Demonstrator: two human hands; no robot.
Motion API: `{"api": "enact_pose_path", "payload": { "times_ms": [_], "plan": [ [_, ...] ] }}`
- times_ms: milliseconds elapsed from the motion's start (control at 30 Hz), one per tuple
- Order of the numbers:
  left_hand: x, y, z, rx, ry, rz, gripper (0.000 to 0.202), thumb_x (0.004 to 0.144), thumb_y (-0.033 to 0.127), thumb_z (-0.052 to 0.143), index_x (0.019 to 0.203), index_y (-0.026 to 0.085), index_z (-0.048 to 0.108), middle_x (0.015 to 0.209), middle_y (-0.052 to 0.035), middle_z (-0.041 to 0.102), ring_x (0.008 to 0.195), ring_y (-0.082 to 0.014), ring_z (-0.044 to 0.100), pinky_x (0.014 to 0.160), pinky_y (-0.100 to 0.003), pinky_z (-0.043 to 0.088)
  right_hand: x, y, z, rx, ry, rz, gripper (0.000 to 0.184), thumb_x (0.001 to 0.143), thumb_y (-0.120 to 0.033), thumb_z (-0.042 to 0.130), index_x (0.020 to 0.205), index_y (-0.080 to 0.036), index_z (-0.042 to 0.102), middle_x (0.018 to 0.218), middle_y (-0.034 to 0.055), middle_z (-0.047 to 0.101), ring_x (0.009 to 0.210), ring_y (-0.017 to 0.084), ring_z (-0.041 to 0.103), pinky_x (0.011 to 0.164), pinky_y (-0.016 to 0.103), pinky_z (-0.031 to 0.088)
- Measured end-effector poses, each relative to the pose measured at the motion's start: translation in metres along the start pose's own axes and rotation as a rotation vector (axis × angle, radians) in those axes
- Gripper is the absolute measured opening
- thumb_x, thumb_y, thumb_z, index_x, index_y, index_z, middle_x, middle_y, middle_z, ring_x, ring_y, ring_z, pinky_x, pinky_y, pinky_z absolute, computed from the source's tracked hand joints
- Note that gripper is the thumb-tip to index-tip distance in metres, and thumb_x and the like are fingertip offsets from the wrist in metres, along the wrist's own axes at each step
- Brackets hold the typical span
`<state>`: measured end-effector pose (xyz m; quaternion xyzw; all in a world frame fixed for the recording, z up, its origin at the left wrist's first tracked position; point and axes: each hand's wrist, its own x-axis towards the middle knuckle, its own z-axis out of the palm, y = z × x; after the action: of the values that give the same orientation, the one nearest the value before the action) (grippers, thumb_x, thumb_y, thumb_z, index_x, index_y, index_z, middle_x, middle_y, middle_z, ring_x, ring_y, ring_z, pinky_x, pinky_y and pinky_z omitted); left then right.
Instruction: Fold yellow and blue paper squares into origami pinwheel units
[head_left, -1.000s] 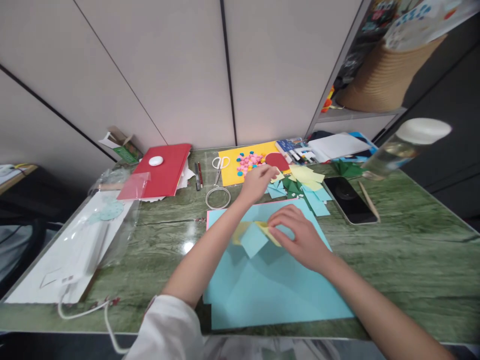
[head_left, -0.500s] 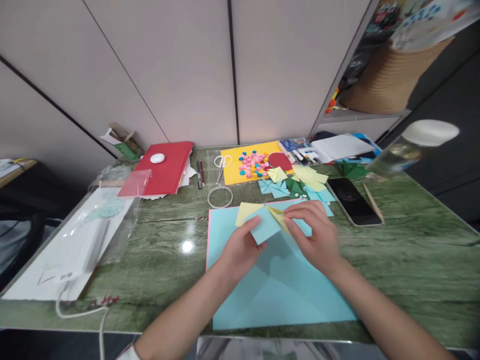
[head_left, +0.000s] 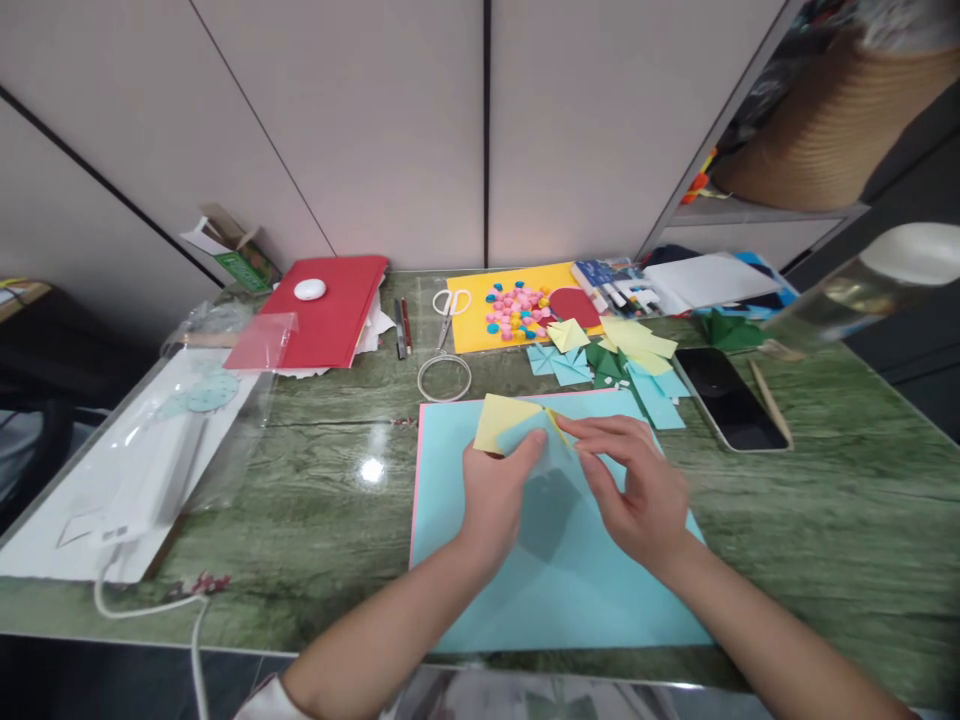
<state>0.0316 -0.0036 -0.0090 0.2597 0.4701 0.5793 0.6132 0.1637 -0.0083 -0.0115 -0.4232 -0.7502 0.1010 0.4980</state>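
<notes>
My left hand (head_left: 495, 490) and my right hand (head_left: 634, 485) meet over a large light-blue sheet (head_left: 555, 580) on the green table. Both pinch a small folded piece of yellow and light-blue paper (head_left: 506, 422), held just above the sheet. The left thumb and fingers close on its lower left part. The right fingers close on its right edge. Part of the folded piece is hidden behind the fingers.
Folded paper shapes (head_left: 622, 360) in yellow, blue and green lie behind the sheet. A yellow sheet with small coloured bits (head_left: 517, 310), white scissors (head_left: 448, 305), a wire ring (head_left: 444, 377), pens (head_left: 401, 328), a red folder (head_left: 322, 310), a phone (head_left: 731, 398) and a clear plastic bag (head_left: 172, 440) lie around.
My left hand came back from the paper shapes at the rear and took hold of the folded piece with the right hand. Both hands have lifted it slightly toward the sheet's far edge.
</notes>
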Motion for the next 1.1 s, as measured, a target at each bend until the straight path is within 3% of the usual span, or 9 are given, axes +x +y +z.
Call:
{"api": "enact_pose_path", "payload": {
  "times_ms": [200, 367, 600, 700, 833, 1100],
  "plan": [
    [0.0, -0.002, -0.004, 0.056, -0.006, 0.029, 0.022, 0.065, 0.023, 0.069, 0.086, 0.017, 0.067, 0.086, -0.0028, 0.069, 0.077, -0.0152, 0.062, 0.067, -0.025, 0.047, -0.004, 0.004, 0.004, -0.064, -0.015, -0.08, 0.021, 0.079, -0.01, 0.05, 0.093, -0.025, 0.049, 0.105, 0.0056, 0.068, 0.099, 0.021, 0.06, 0.085, 0.044, 0.043],
    [0.001, -0.003, -0.004, 0.053, 0.015, 0.021, 0.024, 0.064, 0.022, 0.07, 0.087, 0.016, 0.067, 0.086, -0.0038, 0.069, 0.077, -0.0158, 0.062, 0.069, -0.026, 0.047, -0.005, 0.007, 0.007, -0.255, -0.044, -0.205, 0.019, 0.078, -0.011, 0.053, 0.09, -0.026, 0.051, 0.103, 0.0034, 0.069, 0.094, 0.019, 0.064, 0.088, 0.041, 0.04],
    [0.002, -0.001, -0.004, -0.039, -0.022, -0.013, 0.023, 0.065, 0.02, 0.069, 0.087, 0.015, 0.067, 0.09, -0.0048, 0.069, 0.079, -0.0158, 0.062, 0.073, -0.027, 0.046, -0.006, 0.012, 0.013, -0.473, -0.055, -0.374, 0.016, 0.078, -0.013, 0.057, 0.089, -0.022, 0.053, 0.103, 0.0012, 0.069, 0.097, 0.014, 0.063, 0.094, 0.035, 0.034],
    [0.002, -0.001, -0.005, -0.103, -0.036, -0.07, 0.022, 0.064, 0.017, 0.069, 0.086, 0.015, 0.067, 0.084, -0.0027, 0.068, 0.074, -0.0131, 0.06, 0.068, -0.024, 0.045, -0.007, 0.016, 0.013, -0.489, -0.051, -0.428, 0.016, 0.079, -0.012, 0.057, 0.09, -0.022, 0.052, 0.106, 0.0012, 0.068, 0.101, 0.013, 0.061, 0.094, 0.035, 0.033],
    [0.002, -0.003, -0.006, -0.193, -0.009, -0.155, 0.013, 0.066, 0.019, 0.068, 0.078, 0.015, 0.065, 0.072, -0.0001, 0.064, 0.064, -0.0099, 0.054, 0.059, -0.021, 0.041, -0.005, 0.019, 0.012, -0.507, -0.045, -0.368, 0.014, 0.077, -0.012, 0.058, 0.085, -0.022, 0.052, 0.104, -0.0005, 0.068, 0.099, 0.013, 0.062, 0.095, 0.036, 0.032],
    [0.0, -0.006, -0.004, -0.129, -0.022, -0.116, 0.018, 0.067, 0.028, 0.068, 0.079, 0.015, 0.065, 0.071, 0.0001, 0.062, 0.062, -0.0092, 0.051, 0.059, -0.021, 0.039, -0.005, 0.016, 0.016, -0.386, 0.023, -0.231, 0.011, 0.081, -0.012, 0.055, 0.084, -0.022, 0.052, 0.101, 0.0026, 0.07, 0.097, 0.014, 0.063, 0.095, 0.038, 0.033]
  ]
}}
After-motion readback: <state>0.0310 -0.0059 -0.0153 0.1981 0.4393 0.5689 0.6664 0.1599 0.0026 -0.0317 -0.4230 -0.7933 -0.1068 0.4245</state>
